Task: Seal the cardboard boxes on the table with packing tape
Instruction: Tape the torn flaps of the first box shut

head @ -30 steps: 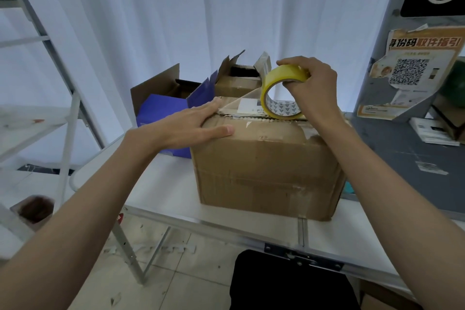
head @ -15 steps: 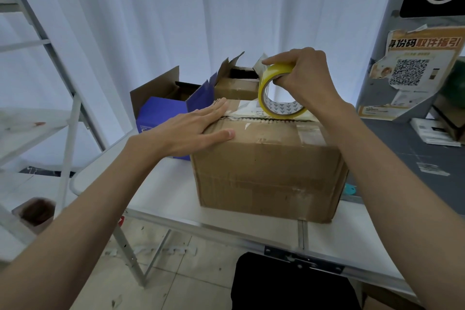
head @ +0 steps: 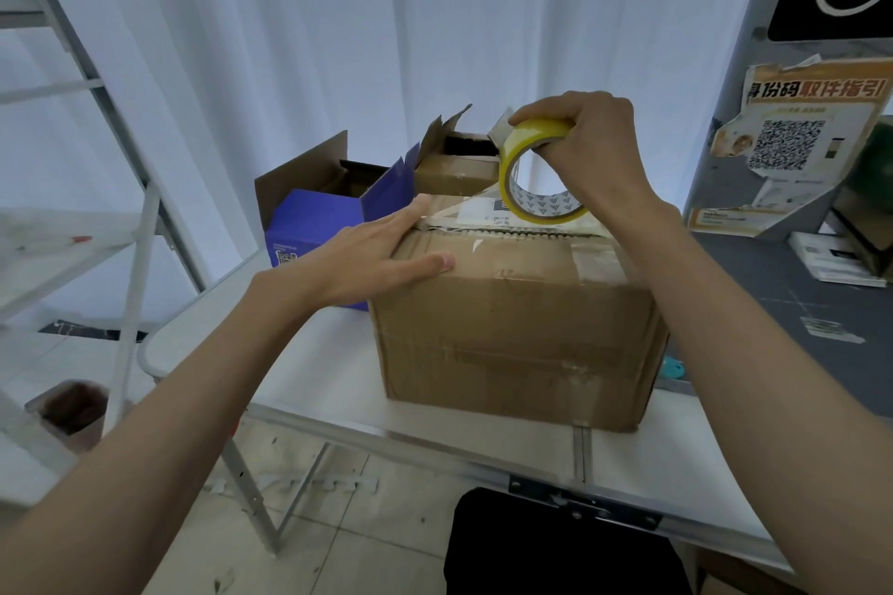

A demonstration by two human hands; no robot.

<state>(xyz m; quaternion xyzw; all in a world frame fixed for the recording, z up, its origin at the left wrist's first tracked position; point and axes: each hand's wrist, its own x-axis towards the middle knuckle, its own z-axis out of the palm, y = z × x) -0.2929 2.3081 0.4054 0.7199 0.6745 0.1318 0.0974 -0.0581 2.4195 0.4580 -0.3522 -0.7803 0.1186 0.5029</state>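
A large brown cardboard box [head: 512, 329] stands on the white folding table [head: 319, 382], its top flaps closed with a jagged seam along the near edge. My left hand [head: 381, 256] lies flat on the box's top left corner, fingers straight. My right hand [head: 584, 150] grips a yellow roll of packing tape [head: 536, 174] upright over the box top. A clear strip of tape [head: 464, 205] runs from the roll down to the box top near my left fingertips.
Behind the big box stand an open purple box [head: 314, 227] and a smaller open brown box [head: 454, 169]. A metal ladder frame [head: 121, 188] is on the left. A grey surface with papers [head: 792, 300] lies right. A dark stool [head: 565, 546] sits under the table's near edge.
My right hand has lifted the tape roll up and slightly right, drawing out a strip of tape. My left hand stays pressed on the box corner.
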